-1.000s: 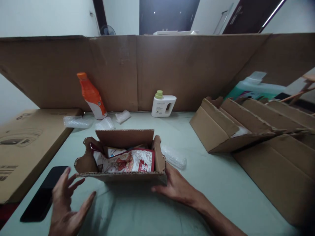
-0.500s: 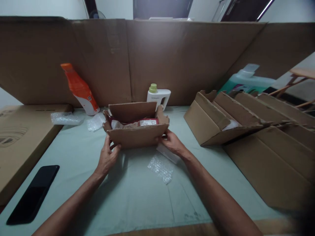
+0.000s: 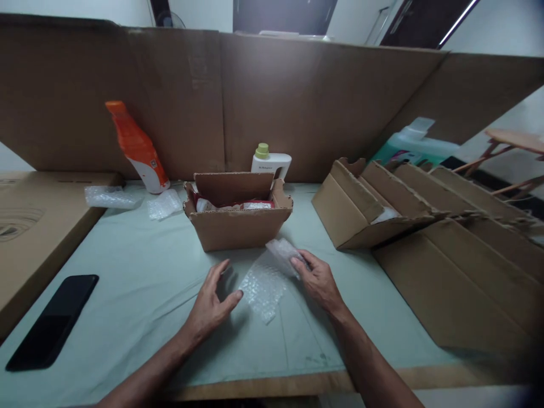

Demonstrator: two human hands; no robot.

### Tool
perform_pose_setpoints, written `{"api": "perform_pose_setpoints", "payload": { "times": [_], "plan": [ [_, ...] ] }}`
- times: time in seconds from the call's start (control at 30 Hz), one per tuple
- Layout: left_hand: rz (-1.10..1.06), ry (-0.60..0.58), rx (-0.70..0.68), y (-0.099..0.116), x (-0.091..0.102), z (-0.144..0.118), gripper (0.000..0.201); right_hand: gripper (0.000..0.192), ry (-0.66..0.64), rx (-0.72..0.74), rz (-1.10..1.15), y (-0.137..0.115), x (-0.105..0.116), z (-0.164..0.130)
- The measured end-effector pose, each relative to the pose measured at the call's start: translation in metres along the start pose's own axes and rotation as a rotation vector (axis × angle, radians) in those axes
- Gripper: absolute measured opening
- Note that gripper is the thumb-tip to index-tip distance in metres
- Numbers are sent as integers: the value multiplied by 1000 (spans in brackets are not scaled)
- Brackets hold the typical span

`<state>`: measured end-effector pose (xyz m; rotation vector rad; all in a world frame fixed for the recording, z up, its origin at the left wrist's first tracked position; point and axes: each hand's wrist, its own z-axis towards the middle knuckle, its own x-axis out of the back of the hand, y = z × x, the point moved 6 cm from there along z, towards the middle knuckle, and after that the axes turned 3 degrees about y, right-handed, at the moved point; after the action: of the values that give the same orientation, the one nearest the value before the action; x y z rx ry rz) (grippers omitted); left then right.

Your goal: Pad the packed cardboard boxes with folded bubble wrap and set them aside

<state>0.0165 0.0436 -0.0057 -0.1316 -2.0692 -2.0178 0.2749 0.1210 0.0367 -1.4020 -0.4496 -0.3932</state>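
In the head view my right hand (image 3: 319, 279) pinches a folded piece of bubble wrap (image 3: 281, 253) between thumb and fingers. Another sheet of bubble wrap (image 3: 264, 289) lies on the cloth, partly beneath the held piece. My left hand (image 3: 212, 306) hovers just left of that sheet, thumb and fingers apart, holding nothing. Behind both hands an open cardboard box (image 3: 240, 229) stands on the cloth. Inside it I see red-edged packets (image 3: 259, 205) and white wrapping, mostly hidden by the front wall.
At right, larger open boxes (image 3: 459, 272) stand before a green liquid jug (image 3: 419, 144). An orange bottle (image 3: 138, 150) and a white bottle (image 3: 270, 163) stand at the back. At left are a phone (image 3: 53, 320), a flat carton (image 3: 42, 226) and bubble wrap (image 3: 165, 204).
Both hands have let go of the small box and come nearer to me. My right hand has taken hold of bubble wrap. My left hand has moved right, its fingers spread.
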Motion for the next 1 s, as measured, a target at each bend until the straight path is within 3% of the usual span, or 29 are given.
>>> {"api": "perform_pose_setpoints", "payload": {
  "times": [0.07,0.13,0.2,0.27,0.37,0.47,0.57,0.67,0.73,0.8,0.87,1.0],
  "plan": [
    [-110,-40,59,1,-9,4,95,38,-95,-105,303,-16,-12,-12],
    [-214,-88,107,3,-16,8,108,42,-159,-227,552,-26,-29,-26],
    [-279,-176,161,5,-21,8,95,44,-147,-350,699,-25,-44,-36],
    [-312,-264,246,5,-20,4,68,44,-103,-438,762,-14,-53,-41],
    [-316,-319,373,1,-2,-3,52,46,-58,-490,760,9,-50,-45],
    [-257,-393,428,-3,21,-7,51,44,81,-392,541,19,-24,-51],
    [-218,-475,434,-5,32,-13,50,36,143,-85,185,-8,-13,-59],
    [-269,-542,430,-4,27,-22,54,44,-20,219,-69,-48,-50,-62],
    [-290,-561,413,-2,23,-28,53,58,-124,324,-198,-63,-84,-56],
    [-276,-551,399,-4,27,-32,51,43,-163,327,-240,-62,-104,-45],
    [-248,-538,405,-11,38,-34,48,17,-135,281,-221,-51,-104,-34],
    [-194,-603,431,-23,67,-35,45,32,33,169,-188,-22,-51,-28]
  ]
}}
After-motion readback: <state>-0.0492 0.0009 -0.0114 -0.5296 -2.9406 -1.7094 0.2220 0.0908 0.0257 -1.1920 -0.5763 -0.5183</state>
